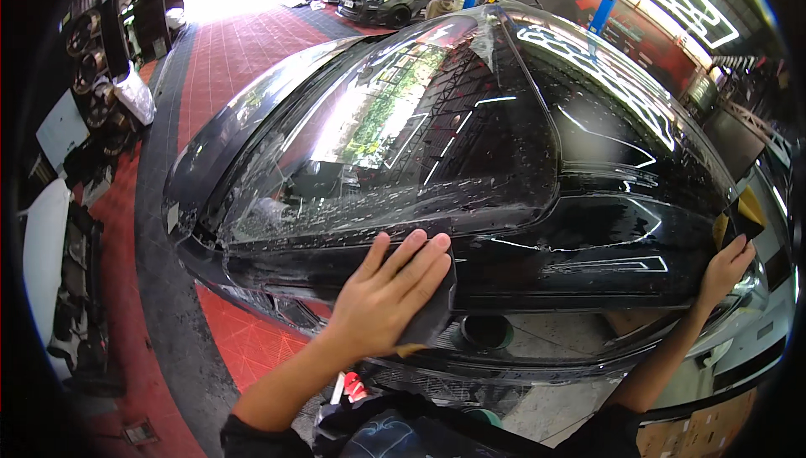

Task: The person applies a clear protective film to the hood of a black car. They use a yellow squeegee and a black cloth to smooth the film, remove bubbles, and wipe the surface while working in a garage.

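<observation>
Locate your two hands on the one black car (604, 231). Your left hand (390, 294), just inside 6 o'clock, lies palm down with its fingers slightly spread, on one dark grey sheet (442, 311) against the bodywork below the glass. Your right hand (727, 272), at 3 o'clock, bends its fingers beside one black-and-yellow sheet (750, 213) at the body edge; whether it pinches that sheet cannot be told. One wet glass pane (378, 139) lies from the centre toward 12 o'clock. Three parked cars (395, 2) stand at 12 o'clock; two blue posts (608, 0) stand between 12 and 2.
</observation>
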`<action>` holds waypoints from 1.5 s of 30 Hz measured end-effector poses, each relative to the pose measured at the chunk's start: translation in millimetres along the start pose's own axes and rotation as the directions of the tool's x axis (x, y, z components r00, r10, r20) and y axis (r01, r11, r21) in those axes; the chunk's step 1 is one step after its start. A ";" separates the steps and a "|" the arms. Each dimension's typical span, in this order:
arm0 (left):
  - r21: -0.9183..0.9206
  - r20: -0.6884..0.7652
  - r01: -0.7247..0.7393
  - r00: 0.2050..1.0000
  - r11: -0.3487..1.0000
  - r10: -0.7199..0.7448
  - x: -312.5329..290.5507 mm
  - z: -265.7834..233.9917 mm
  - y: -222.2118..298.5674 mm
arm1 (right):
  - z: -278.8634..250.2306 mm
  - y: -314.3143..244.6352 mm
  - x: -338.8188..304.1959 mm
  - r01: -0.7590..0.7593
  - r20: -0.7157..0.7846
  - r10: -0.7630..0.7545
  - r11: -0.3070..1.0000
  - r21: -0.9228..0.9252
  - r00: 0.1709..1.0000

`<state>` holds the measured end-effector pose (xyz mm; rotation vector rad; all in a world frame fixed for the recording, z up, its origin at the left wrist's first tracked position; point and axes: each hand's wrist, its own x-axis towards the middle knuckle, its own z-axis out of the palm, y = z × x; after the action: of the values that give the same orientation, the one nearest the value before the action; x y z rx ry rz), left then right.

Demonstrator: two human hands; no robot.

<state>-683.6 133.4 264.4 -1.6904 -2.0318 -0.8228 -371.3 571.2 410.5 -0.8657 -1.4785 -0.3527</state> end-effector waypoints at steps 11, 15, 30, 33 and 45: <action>-0.057 -0.079 -0.048 0.996 0.997 0.044 29.5 0.4 24.5 | -9.7 -10.6 -1.3 0.030 -0.019 -0.029 0.999 0.039 0.999; -0.055 -0.139 -0.082 0.988 0.995 0.073 52.7 5.5 35.6 | -1.3 -11.2 0.5 -0.047 0.034 0.046 0.999 0.020 0.998; -0.014 -0.180 0.236 0.955 0.972 -0.234 -71.5 12.8 -14.3 | -2.3 27.2 6.9 0.072 -0.036 -0.075 0.994 -0.077 0.997; -0.133 -0.260 0.092 0.958 0.987 -0.124 -21.7 16.2 9.5 | 1.3 28.8 9.0 0.048 0.010 -0.047 0.997 -0.062 0.999; -0.013 -0.190 0.359 0.916 0.933 -0.354 -98.9 9.5 -31.5 | -3.7 24.8 16.1 -0.017 -0.013 0.017 0.998 -0.067 1.000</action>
<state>-692.7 61.2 189.7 -1.1888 -2.2339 -1.0283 -349.7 589.9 419.2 -0.9280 -1.4540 -0.3965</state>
